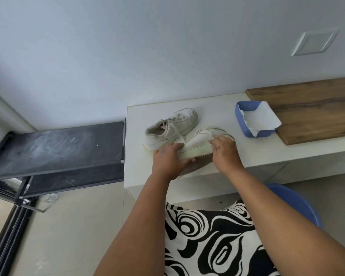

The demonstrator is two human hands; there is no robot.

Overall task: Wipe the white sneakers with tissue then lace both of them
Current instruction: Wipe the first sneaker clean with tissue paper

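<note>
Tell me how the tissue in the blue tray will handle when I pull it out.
The tissue looks thin and floppy, draping over the blue tray rim. Likely very light; its ragged edge suggests it tears easily. The tray may slide along.

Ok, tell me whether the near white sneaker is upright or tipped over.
Tipped on its side: the near white sneaker shows its ridged sole toward the camera, held by the left hand and right hand.

home room, tiled floor (72,236), wall switch (315,41)
</note>
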